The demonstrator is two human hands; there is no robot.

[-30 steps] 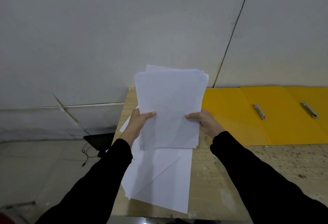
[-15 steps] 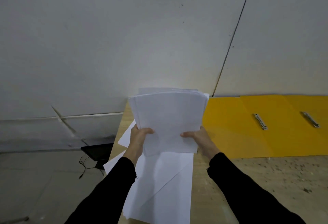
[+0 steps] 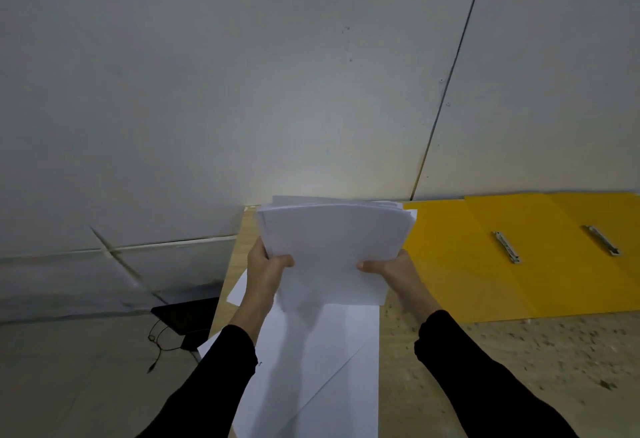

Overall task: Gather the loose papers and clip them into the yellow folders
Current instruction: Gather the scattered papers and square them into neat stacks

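Task early stage, est. under halfway. Stack of papers [image 3: 334, 250] held off the counter [image 3: 485, 368], tilted, edges fanned and not squared at the top. Left hand [image 3: 265, 273] in closed grip on stack's left edge, thumb over the front; right hand [image 3: 398, 273] in closed grip on its right edge, likewise. Further loose sheets [image 3: 318, 368] lying flat on counter directly beneath the held stack, some overhanging the left counter edge, not gathered. Yellow folders [image 3: 485, 264] lying open and flat to the right, against the wall [image 3: 242, 91]; left clip [image 3: 506, 246] and right clip [image 3: 602, 240] both bare, no paper under either. Outstanding: pick up remaining sheets, square the stack, split btwn folders as req'd, seat under clips, close. Nothing filed so far.
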